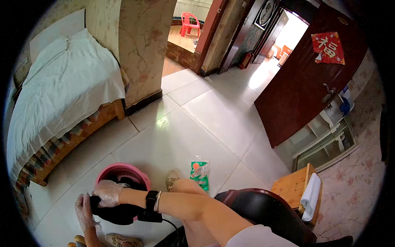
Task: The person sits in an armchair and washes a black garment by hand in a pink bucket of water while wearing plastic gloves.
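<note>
A black soft item (122, 214), probably cloth, is stretched between my hands over the near side of a pink plastic bucket (143, 174). Under a clear disposable glove, my left hand (84, 211) pinches the item's left end. My right hand (108, 193), gloved the same way, grips it from above, close to the left one. More dark material (132, 182) lies inside the bucket, partly hidden by my right hand and forearm. A black watch (151, 200) and a silver-coloured bangle are on my right wrist, with a cabled black box below.
A green-and-clear glove packet (200, 173) lies on the tiled floor (185, 136). At left stands a bed (71, 71). A dark chair (262, 210) and wooden stand with a white towel (311, 196) are at right. Beyond are an open door (296, 89) and glass-fronted cabinet (327, 145).
</note>
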The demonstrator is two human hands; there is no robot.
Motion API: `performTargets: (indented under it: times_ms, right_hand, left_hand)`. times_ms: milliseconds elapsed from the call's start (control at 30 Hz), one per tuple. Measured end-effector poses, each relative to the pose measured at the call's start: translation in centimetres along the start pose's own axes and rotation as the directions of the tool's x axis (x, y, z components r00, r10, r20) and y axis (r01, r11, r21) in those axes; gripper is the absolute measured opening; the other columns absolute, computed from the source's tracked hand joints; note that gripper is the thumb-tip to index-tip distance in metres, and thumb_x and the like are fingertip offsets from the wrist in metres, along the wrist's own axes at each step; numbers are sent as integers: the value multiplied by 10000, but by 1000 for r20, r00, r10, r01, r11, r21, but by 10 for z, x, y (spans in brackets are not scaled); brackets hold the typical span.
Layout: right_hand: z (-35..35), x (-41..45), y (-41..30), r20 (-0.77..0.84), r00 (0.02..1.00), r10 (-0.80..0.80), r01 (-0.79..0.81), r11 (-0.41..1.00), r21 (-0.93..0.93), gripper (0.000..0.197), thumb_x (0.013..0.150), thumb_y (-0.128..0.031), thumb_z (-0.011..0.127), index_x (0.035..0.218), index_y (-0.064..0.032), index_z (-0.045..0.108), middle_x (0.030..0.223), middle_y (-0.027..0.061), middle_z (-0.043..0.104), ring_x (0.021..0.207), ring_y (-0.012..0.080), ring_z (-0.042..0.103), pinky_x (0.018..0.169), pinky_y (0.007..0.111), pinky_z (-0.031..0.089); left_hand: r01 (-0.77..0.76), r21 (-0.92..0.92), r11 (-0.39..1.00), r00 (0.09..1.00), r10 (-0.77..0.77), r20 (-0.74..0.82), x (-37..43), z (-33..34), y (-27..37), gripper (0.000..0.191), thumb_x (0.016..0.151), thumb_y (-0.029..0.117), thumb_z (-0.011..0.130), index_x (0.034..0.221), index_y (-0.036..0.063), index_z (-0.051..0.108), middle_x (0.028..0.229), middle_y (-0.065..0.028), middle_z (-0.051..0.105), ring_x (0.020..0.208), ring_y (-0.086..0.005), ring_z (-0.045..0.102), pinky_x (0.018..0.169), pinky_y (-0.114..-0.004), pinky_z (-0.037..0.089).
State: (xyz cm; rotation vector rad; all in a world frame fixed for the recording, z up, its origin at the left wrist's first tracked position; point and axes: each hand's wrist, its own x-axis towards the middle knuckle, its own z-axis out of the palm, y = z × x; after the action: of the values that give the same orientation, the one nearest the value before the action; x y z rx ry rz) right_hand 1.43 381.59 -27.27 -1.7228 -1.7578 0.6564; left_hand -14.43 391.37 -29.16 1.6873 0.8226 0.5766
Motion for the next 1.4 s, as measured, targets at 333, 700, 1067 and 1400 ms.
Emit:
performTargets:
  times_ms: [333, 700, 1067, 1400]
  right_hand:
    - [-40, 0, 5, -58, 997, 49, 0, 765, 644, 268, 701, -48, 519, 941, -27, 634, 878, 117, 654, 875, 210, 610, 860, 321, 454]
    - [-51, -5, 58, -434, 854, 288, 15, 819, 573, 235, 778, -125, 566, 991, -42, 619, 953, 175, 638, 928, 280, 608, 866, 363, 463]
    - [65, 23, -7, -387, 915, 114, -99, 993, 59, 369, 840, -306, 533, 743, 37, 628, 712, 234, 602, 653, 380, 596, 621, 476, 487]
    - [78, 29, -30, -467, 843, 265, -176, 958, 226, 478, 918, -385, 458, 743, 45, 571, 681, 253, 577, 656, 410, 594, 603, 479, 473]
  left_hand:
    - [81, 287, 954, 871, -208, 445, -2, 16, 7, 314, 818, 72, 648, 1114, -11, 586, 989, -75, 648, 889, -158, 574, 834, -308, 444]
    - [170, 9, 985, 967, -165, -194, 21, 9, -39, 493, 953, 292, 461, 1309, -48, 437, 1263, -176, 517, 1121, -295, 495, 1001, -352, 360]
    - [298, -642, 707, 813, -540, -217, 46, 23, -32, 533, 970, 400, 392, 1354, 31, 416, 1329, -116, 484, 1188, -265, 488, 1008, -378, 387]
    - [271, -742, 613, 923, -383, 21, 38, -7, -87, 499, 983, 395, 360, 1346, 58, 419, 1287, -87, 503, 1202, -233, 462, 1057, -376, 317]
